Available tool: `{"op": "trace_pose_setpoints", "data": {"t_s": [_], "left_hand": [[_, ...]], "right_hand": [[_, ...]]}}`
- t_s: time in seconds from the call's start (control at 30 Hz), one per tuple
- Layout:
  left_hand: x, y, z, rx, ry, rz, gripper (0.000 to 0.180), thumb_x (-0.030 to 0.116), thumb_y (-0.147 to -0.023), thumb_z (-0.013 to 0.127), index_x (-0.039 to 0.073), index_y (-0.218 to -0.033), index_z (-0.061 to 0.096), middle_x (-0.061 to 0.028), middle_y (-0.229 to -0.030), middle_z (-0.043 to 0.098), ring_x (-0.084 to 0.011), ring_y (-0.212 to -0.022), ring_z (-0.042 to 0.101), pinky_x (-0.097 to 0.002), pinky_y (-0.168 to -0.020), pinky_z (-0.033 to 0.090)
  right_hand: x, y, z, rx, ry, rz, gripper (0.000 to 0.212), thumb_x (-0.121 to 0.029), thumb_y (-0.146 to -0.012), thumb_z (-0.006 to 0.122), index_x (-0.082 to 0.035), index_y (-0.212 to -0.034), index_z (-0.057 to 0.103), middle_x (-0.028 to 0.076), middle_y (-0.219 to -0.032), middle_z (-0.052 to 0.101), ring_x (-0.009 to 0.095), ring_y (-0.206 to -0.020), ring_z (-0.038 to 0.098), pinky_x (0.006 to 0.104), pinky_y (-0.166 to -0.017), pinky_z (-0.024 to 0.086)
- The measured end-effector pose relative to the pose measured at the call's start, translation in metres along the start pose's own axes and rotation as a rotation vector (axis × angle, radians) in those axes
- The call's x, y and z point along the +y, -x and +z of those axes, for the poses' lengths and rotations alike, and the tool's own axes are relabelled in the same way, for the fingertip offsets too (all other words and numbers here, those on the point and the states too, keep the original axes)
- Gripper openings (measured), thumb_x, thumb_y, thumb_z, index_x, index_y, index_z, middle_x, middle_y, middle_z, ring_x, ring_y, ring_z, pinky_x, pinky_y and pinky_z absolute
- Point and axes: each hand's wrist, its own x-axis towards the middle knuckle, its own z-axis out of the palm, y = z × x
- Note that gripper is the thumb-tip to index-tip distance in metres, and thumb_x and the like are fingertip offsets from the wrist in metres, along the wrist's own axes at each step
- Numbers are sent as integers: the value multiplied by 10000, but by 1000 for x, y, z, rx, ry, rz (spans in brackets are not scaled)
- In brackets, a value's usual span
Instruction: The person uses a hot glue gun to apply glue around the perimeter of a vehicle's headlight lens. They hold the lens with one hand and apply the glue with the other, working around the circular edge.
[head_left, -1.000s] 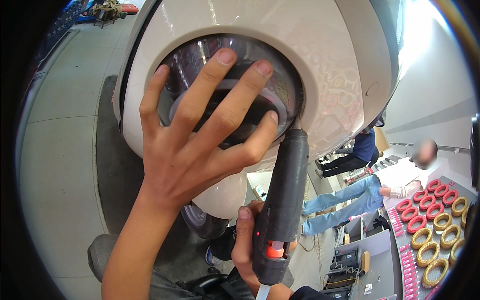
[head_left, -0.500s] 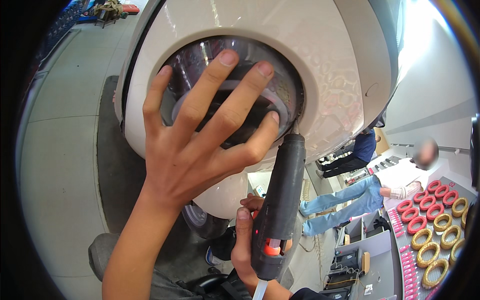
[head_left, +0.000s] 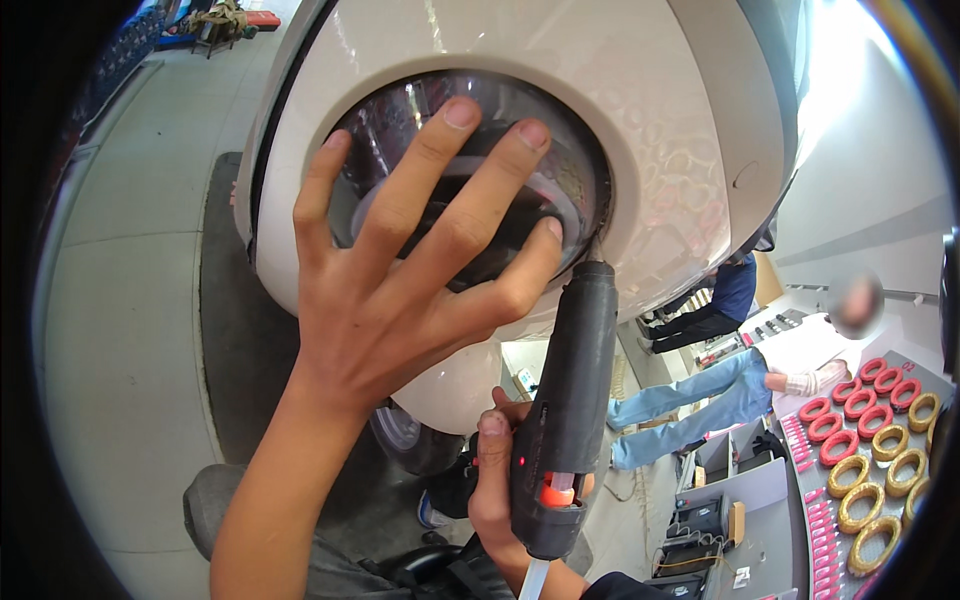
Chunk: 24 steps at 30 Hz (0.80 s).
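My left hand (head_left: pixel 390 290) lies with spread fingers on a dark, glossy, see-through round cover (head_left: pixel 395 110), which sits in a large white shiny shell (head_left: pixel 600 70). Its fingertips rest on the cover's surface. My right hand (head_left: pixel 492 470) is wrapped around a black hot glue gun (head_left: pixel 565 390), partly hidden behind it. The gun points upward, its nozzle at the cover's lower right rim. A small red light shows on its body, and a pale glue stick (head_left: pixel 534 578) sticks out of its back end.
To the right, a table (head_left: pixel 800 480) bears rows of red rings (head_left: pixel 837 447) and gold rings (head_left: pixel 862 508). A person in light blue jeans (head_left: pixel 690 405) stands near it, another in dark blue (head_left: pixel 733 290) beyond. Grey bins (head_left: pixel 740 465) and pale floor (head_left: pixel 120 330) also show.
The whole view has shifted slightly. My left hand stays spread on the cover, and the glue gun's nozzle stays at the rim with hardly any visible movement.
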Motion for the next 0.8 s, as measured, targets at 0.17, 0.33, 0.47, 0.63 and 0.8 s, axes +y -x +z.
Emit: {"op": "trace_pose_setpoints", "data": {"t_s": [0.17,0.33,0.47,0.63,0.8], "left_hand": [[-1,-2,2,7,-1,13,594,531,-765,831,332,-1257,566,-38,-1535,578,-326,-1454,480,-583,-1195,306],[-5,-2,-2,-47,-19,40,610,572,-800,810,321,-1294,554,-63,-1546,563,-345,-1467,460,-589,-1199,290],[-2,-1,-4,-76,-22,51,651,584,-809,810,318,-1335,533,-82,-1571,530,-360,-1479,436,-589,-1186,298],[-4,-2,-1,-67,-2,52,726,587,-771,843,310,-1360,522,-95,-1582,514,-371,-1481,427,-608,-1160,320],[-5,-3,0,-63,18,62,751,603,-768,844,296,-1371,519,-108,-1583,510,-393,-1477,431,-644,-1141,340]], "right_hand": [[4,-3,2,20,-21,-61,720,-63,-927,747,114,-1494,340,175,-921,728,193,-790,756,316,-779,608],[-17,-9,-1,-14,-13,-9,242,-71,-968,719,74,-1132,617,108,-841,671,185,-852,734,337,-814,582],[-13,-6,2,47,-176,-31,583,-19,-948,725,115,-1450,460,171,-1090,679,196,-889,736,312,-790,585],[1,-14,10,116,-106,-212,757,-24,-894,752,214,-1502,369,358,-1298,668,277,-841,799,307,-705,609],[4,-11,13,108,-55,-215,778,1,-875,761,194,-1519,369,337,-1327,664,259,-847,796,304,-716,609]]}}
